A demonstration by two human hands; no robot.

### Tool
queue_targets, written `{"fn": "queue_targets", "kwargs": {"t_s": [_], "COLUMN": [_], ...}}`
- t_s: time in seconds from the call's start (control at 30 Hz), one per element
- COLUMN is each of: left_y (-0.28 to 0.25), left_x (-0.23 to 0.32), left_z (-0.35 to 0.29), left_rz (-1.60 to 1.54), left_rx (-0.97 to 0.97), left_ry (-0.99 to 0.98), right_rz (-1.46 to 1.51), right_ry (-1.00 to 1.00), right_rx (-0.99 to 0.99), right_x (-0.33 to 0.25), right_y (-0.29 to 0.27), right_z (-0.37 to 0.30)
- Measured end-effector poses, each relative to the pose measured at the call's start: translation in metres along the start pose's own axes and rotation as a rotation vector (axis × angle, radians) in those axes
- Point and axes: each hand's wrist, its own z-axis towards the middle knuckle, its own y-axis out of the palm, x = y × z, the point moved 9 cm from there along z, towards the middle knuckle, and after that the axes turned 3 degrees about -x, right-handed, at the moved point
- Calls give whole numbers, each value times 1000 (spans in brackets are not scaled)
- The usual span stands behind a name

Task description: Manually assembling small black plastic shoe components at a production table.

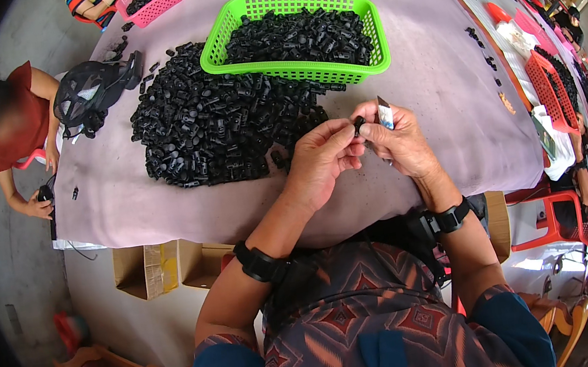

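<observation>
The small black part [358, 127], stubby and plastic-looking, was held just above the surface [455, 162], inward from the middle of its near edge. The left hand [318, 165] pinched it between thumb and forefinger, the other fingers loosely curled. The right hand [405, 145] had its thumb and fingertips pressed together at the part's other side, and its fingers also gripped a thin, flat blade [384, 114] whose pointed metal tip stuck up toward the far edge. Whether the blade touched the part could not be told.

Smooth, pale mauve cloth covered the surface, softly creased toward the near edge. To the left of the hands, a dense heap of black pieces [205, 132] spread toward the left edge, mostly short cylinders with a dull sheen. Beyond the hands, toward the far edge, stood a bright green plastic basket [279, 74], rectangular with rounded corners and latticed walls, holding more such pieces. A pink perforated basket [156, 10] sat by the far left corner, and a dark, mesh-like bag [90, 93] lay at the left edge.
</observation>
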Motion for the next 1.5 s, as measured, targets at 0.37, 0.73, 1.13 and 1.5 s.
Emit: {"fn": "queue_targets", "kwargs": {"t_s": [0.37,0.73,1.13,1.5], "left_y": [3,0,-3,-2], "left_x": [-8,-3,-3,-5], "left_z": [0,-5,-3,-2], "left_rz": [-118,-21,65,-63], "left_rx": [-49,81,86,11], "left_ry": [-82,-83,-48,-56], "right_rz": [-160,-153,-229,-272], "right_ry": [-68,-46,-92,-179], "right_rx": [25,137,103,19], "right_x": [-8,4,-5,-8], "right_y": [3,-11,-3,5], "right_z": [-1,1,2,2]}}
